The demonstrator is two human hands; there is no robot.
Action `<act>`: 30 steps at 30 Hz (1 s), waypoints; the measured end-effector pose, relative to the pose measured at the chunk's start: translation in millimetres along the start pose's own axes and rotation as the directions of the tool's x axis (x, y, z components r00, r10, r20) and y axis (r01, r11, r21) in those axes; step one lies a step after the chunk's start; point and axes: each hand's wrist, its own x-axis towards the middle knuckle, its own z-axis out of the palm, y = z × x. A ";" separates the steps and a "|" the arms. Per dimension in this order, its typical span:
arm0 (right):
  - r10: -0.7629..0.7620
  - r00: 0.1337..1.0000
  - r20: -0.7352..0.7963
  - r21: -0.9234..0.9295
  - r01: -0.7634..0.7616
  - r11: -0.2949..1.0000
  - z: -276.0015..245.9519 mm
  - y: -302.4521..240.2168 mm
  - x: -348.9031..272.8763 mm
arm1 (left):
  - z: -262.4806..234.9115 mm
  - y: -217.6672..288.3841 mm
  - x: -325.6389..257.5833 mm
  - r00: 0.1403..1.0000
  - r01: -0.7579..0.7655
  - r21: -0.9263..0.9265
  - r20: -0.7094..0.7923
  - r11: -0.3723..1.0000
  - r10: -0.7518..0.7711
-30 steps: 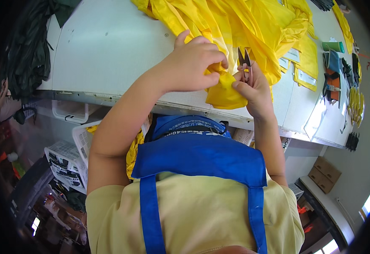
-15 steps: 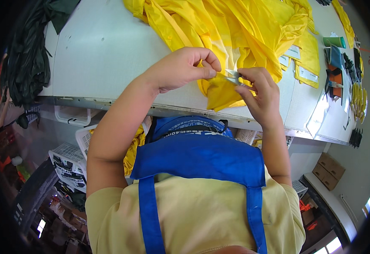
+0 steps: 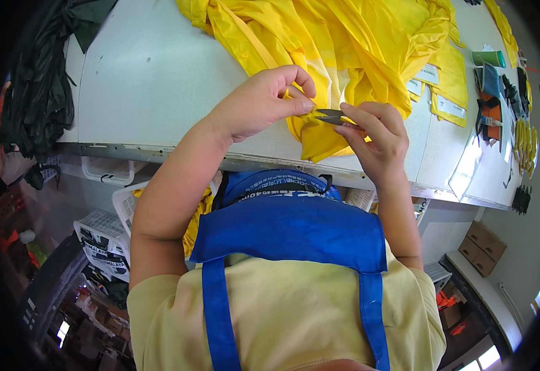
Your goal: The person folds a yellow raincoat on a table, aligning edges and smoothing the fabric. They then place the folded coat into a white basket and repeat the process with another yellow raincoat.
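Pinching yellow cloth (image 3: 369, 59) at one o'clock, the left hand (image 3: 261, 102) faced the right hand (image 3: 378, 133), which gripped scissors (image 3: 332, 113) pointing toward nine o'clock. A slip so close could have nicked the left thumb (image 3: 301, 107) or the cloth.

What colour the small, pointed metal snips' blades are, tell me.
The small, pointed metal blades are dark grey, showing best in the head view.
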 end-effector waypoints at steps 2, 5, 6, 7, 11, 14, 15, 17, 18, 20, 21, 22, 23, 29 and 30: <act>0.008 1.000 0.004 -0.008 -0.008 1.000 0.1 -1.6 -0.6 | 0.4 0.4 -0.1 1.000 0.009 -0.003 -0.001 1.000 -0.009; 0.004 1.000 0.025 -0.002 -0.004 1.000 -1.0 -1.1 -0.8 | 0.7 -0.9 -0.2 1.000 0.001 -0.001 0.004 1.000 -0.001; 0.039 0.999 0.024 0.045 -0.040 0.998 -0.4 0.3 -1.7 | 1.1 -1.3 -0.2 1.000 -0.003 0.003 0.005 1.000 0.003; 0.073 0.997 0.024 0.092 -0.075 0.993 1.4 2.8 -3.2 | 1.5 -1.5 -0.2 1.000 -0.007 0.008 0.006 1.000 0.007; 0.365 0.929 0.055 0.373 -0.358 0.856 4.4 1.5 -5.6 | -2.2 -1.8 -2.2 1.000 0.005 -0.030 0.010 1.000 -0.005; 0.505 0.853 0.131 0.461 -0.503 0.731 15.4 -17.3 -2.5 | -0.2 -8.6 0.9 0.998 -0.052 -0.041 0.037 0.998 0.054; 0.518 0.825 0.225 0.431 -0.561 0.707 15.0 -17.0 -2.7 | -0.3 -11.9 1.8 0.995 -0.102 -0.077 -0.017 0.992 0.101; 0.524 0.751 0.402 0.356 -0.655 0.666 8.1 -5.9 -4.2 | -6.3 -23.3 7.3 0.971 -0.215 -0.131 -0.133 0.968 0.198; 0.518 0.754 0.403 0.448 -0.656 0.607 0.8 -8.5 -3.6 | -24.7 -38.2 19.1 0.910 -0.299 0.062 -0.283 0.952 0.304; 0.447 0.786 0.426 0.570 -0.618 0.542 -8.7 -7.1 -10.6 | -76.0 -62.2 44.3 0.696 -0.116 0.153 -0.692 0.981 0.190; 0.432 0.785 0.445 0.610 -0.618 0.495 -13.2 -8.8 -13.5 | -100.7 -67.1 57.7 0.572 -0.017 0.234 -0.795 0.972 0.202; 0.411 0.778 0.474 0.622 -0.627 0.469 -18.9 -9.8 -15.6 | -122.8 -68.9 69.0 0.425 0.091 0.292 -0.876 0.952 0.228; 0.391 0.772 0.501 0.632 -0.635 0.445 -24.4 -10.0 -17.5 | -141.9 -69.3 80.4 0.349 0.133 0.301 -0.906 0.944 0.240; 0.203 0.810 0.551 0.658 -0.570 0.492 -87.6 15.0 -43.5 | -229.7 -74.9 104.9 0.409 0.287 0.287 -0.899 0.914 0.155; 0.301 0.866 0.400 0.690 -0.500 0.524 -100.4 23.7 -53.5 | -238.6 -78.5 98.1 0.443 0.206 0.216 -0.890 0.954 0.106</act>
